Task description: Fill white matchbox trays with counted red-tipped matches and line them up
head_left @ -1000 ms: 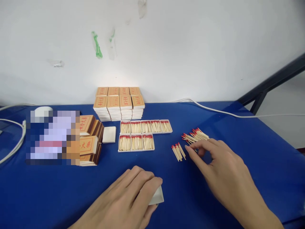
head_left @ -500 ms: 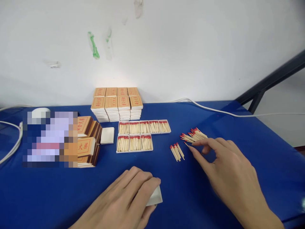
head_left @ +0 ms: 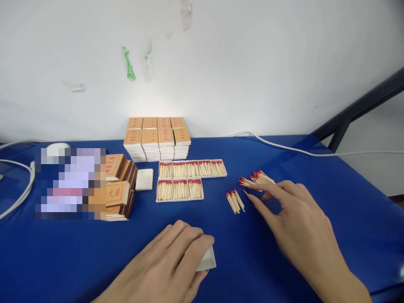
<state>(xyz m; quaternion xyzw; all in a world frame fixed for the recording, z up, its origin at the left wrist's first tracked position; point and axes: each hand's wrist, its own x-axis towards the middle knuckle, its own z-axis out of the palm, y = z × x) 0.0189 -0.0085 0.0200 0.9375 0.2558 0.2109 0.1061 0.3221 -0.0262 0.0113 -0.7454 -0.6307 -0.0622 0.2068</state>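
My left hand (head_left: 170, 261) is closed around a white matchbox tray (head_left: 207, 259); most of it hides under my fingers, and the part that shows is bare inside. My right hand (head_left: 293, 214) hovers low at the loose matches, its thumb and index fingertip a little apart. By the thumb tip lies a single match (head_left: 245, 192), partly covered. The index fingertip reaches the edge of a red-tipped match pile (head_left: 260, 178). Just left of that hand, a small group of matches (head_left: 235, 201) lies side by side on the blue table (head_left: 240, 252).
Two rows of trays filled with matches (head_left: 179, 190) sit mid-table. Behind them, matchboxes (head_left: 158, 136) are stacked by the wall. More matchboxes (head_left: 116, 193), a white tray (head_left: 144, 179) and a pixelated patch (head_left: 69, 181) are at left. A white cable (head_left: 284, 147) runs along the back.
My right index finger has lifted away from the thumb and stretched toward the match pile. The left hand keeps its hold on the tray. The view has shifted slightly.
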